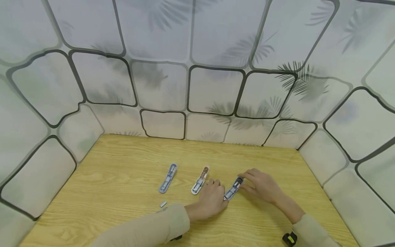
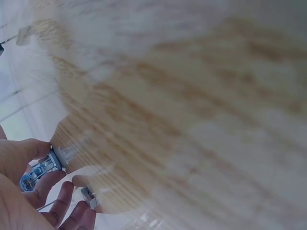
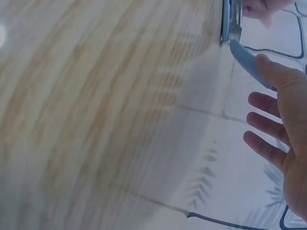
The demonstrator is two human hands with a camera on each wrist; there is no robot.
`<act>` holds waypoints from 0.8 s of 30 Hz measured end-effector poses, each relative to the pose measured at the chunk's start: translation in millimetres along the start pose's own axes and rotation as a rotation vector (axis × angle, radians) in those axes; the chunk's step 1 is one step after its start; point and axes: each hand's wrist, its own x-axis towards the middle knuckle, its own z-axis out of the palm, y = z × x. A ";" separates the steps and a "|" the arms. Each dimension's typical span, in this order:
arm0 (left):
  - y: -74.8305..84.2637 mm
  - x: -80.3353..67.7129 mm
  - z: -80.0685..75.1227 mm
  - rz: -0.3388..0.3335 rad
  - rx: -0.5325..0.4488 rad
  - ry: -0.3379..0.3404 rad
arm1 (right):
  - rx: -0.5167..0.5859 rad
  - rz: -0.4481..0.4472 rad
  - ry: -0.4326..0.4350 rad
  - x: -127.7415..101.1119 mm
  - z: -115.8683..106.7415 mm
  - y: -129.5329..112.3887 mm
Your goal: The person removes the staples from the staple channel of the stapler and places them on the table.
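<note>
Beige sleeves framed the near edge of the wooden table (image 1: 123,178), and from them both hands met on the dark blue stapler (image 1: 233,188), which lay flat on the table as the rightmost of three. Taking that stapler as the landmark: the left hand (image 1: 211,199) pinched its near end between curled fingers, as the left wrist view confirmed, with metal showing between thumb and fingers (image 2: 41,167). The right hand (image 1: 262,185) rested at its far end, fingertips touching the plastic shell, the other fingers spread and relaxed in the right wrist view (image 3: 278,139).

Just left of the landmark lay a white stapler with a pinkish tip (image 1: 200,180); further left, well apart, a light blue stapler (image 1: 168,178). Left of the landmark and nearer the person than that one sat a small metallic piece (image 1: 163,204), perhaps a block of staples; it was too small to tell.

All three were slim, rounded, smooth plastic bodies with bare metal channels; the table showed pale, matte oak grain. Handling it well probably meant keeping the near end pinned firmly while the far fingertips worked lightly, since such a smooth shell could skid on the wood.
</note>
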 end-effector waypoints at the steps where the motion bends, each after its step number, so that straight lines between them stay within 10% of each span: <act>1: 0.0 0.2 0.3 -0.002 -0.004 -0.002 | -0.002 0.006 -0.004 -0.7 0.5 1.8; 24: 1.1 1.6 4.1 -0.010 0.014 0.031 | -0.019 0.214 -0.230 2.3 8.1 8.9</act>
